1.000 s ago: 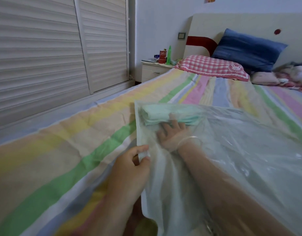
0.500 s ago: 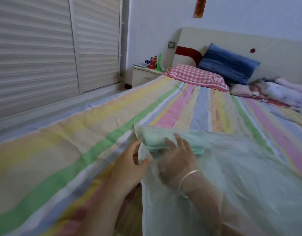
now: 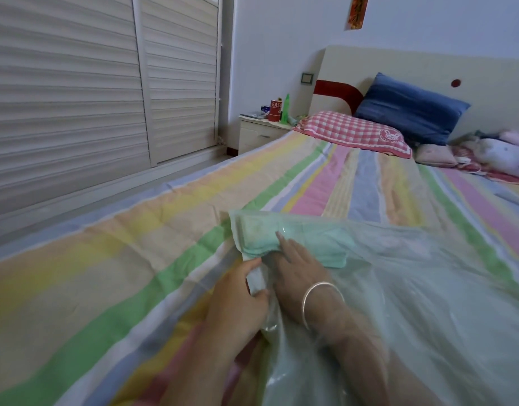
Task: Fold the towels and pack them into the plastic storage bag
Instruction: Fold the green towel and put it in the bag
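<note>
Two hands meet over the bed (image 3: 106, 259): the left hand (image 3: 237, 300) pinches the plastic storage bag (image 3: 428, 288) at its left edge; the right hand (image 3: 296, 268), inside it, rests straight fingers against the folded towel (image 3: 311, 238).

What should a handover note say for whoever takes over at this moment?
The left hand pinches the left edge of the bag.
The right hand is inside the bag, fingers straight against the towel.
The folded towel sits in the bag's far left corner; the bag lies on the bed.
Done: one towel packed.
Left: draw the right arm out. No other towel is plainly in view.
</note>
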A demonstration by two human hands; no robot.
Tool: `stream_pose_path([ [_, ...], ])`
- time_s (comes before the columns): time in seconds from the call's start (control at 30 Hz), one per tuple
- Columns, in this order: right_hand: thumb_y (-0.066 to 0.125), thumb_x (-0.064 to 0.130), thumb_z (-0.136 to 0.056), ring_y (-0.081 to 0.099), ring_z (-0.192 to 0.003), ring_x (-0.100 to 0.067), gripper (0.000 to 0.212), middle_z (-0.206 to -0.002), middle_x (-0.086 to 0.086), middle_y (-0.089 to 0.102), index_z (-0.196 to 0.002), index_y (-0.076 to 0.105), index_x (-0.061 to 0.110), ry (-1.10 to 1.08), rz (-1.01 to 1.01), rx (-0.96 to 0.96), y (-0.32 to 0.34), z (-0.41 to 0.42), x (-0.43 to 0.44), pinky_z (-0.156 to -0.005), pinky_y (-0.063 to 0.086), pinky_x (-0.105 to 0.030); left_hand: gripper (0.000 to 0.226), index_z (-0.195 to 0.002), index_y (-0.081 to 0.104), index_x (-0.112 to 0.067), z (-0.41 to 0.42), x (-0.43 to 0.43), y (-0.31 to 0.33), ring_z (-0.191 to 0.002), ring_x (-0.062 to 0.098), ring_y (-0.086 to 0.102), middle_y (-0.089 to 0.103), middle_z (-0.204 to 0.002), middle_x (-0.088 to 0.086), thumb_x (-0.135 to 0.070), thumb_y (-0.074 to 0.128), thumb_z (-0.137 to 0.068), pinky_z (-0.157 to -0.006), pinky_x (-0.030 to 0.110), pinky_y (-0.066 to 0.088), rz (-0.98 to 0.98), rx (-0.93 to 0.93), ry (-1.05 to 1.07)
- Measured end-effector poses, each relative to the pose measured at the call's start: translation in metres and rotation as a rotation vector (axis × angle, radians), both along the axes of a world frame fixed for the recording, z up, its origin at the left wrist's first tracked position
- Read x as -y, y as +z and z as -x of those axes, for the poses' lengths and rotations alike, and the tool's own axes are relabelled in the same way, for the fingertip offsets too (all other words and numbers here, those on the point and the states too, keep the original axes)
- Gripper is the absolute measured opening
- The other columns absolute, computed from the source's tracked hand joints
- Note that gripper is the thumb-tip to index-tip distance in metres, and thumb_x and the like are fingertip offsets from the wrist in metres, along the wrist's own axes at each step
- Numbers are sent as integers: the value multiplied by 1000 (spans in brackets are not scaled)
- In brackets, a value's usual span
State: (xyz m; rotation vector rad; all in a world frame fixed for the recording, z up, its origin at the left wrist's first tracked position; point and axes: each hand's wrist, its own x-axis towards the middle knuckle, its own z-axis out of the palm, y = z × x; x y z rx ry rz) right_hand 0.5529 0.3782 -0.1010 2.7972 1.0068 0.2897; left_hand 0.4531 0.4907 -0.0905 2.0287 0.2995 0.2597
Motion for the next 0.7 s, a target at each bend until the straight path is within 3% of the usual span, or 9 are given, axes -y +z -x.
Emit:
stream_pose_path([
  [0.1, -1, 44, -66, 11, -146, -29, 87, -158, -4, 19, -142, 39, 35, -55, -112, -81, -8, -3, 8, -118, 9, -45, 53, -137, 50, -32, 1, -1, 0, -91, -2, 59, 64, -113, -15, -12, 60, -89, -83, 16, 48, 49, -15, 12],
  [0.17, 10, 48, -67, 28, -140, -32, 77, -147, -3, 42, -126, 58, 35, -124, -334, -61, -2, -5, 13, -116, 9, -46, 50, -133, 52, -36, 3, -1, 2, -71, 0, 61, 63, -86, -16, -12, 59, -89, -72, 19, 52, 115, -34, 35],
  [0.23, 28, 45, -66, 54, -116, -38, 59, -114, -11, 65, -98, 70, 18, -191, -602, 47, 6, -7, 20, -108, 25, -42, 46, -128, 55, -37, 3, -2, 4, -77, 12, 69, 67, -86, -12, -11, 59, -89, -78, 34, 58, 172, -42, 66],
  [0.27, 31, 43, -65, 57, -112, -40, 60, -111, -15, 66, -99, 69, 13, -225, -677, 122, 8, -11, 23, -107, 29, -43, 44, -125, 57, -36, 2, -2, 4, -79, 15, 70, 69, -89, -10, -10, 58, -89, -79, 38, 58, 191, -42, 78],
  [0.3, 27, 44, -65, 49, -123, -41, 70, -125, -17, 59, -115, 63, 10, -286, -618, 95, 7, -13, 24, -111, 23, -46, 44, -124, 58, -34, 2, -2, 5, -78, 15, 71, 69, -90, -9, -9, 58, -89, -78, 39, 58, 202, -37, 92],
  [0.37, 19, 46, -79, 9, -146, -35, 76, -159, -5, 17, -150, 23, 20, -450, -387, -84, -1, -16, 27, -116, -2, -50, 42, -122, 59, -32, 1, -3, 3, -74, 12, 70, 66, -90, -14, -6, 58, -88, -73, 36, 59, 193, -19, 125],
  [0.43, 23, 43, -92, -9, -146, -30, 64, -161, 4, -5, -152, 2, 33, -501, -275, -209, -8, -23, 28, -116, -10, -51, 41, -120, 61, -30, -1, -6, 1, -73, 10, 69, 63, -87, -18, -5, 58, -86, -71, 33, 59, 165, -3, 159],
  [0.63, 10, 57, -81, 14, -144, -28, 74, -157, -5, 19, -147, 25, 27, -408, -155, -239, -5, 0, 48, -115, 18, -49, 40, -119, 64, -27, -4, -15, -2, -88, 14, 68, 67, -117, -1, -8, 63, -83, -83, 37, 56, 32, 17, 166],
  [0.7, -12, 71, -74, 6, -147, -24, 91, -160, 0, 11, -149, 19, 31, -333, -122, -308, -5, 44, 66, -118, 9, -46, 43, -125, 59, -26, 3, -13, 6, -106, 21, 62, 62, -126, 2, -13, 63, -84, -90, 38, 51, -142, -9, 189],
])
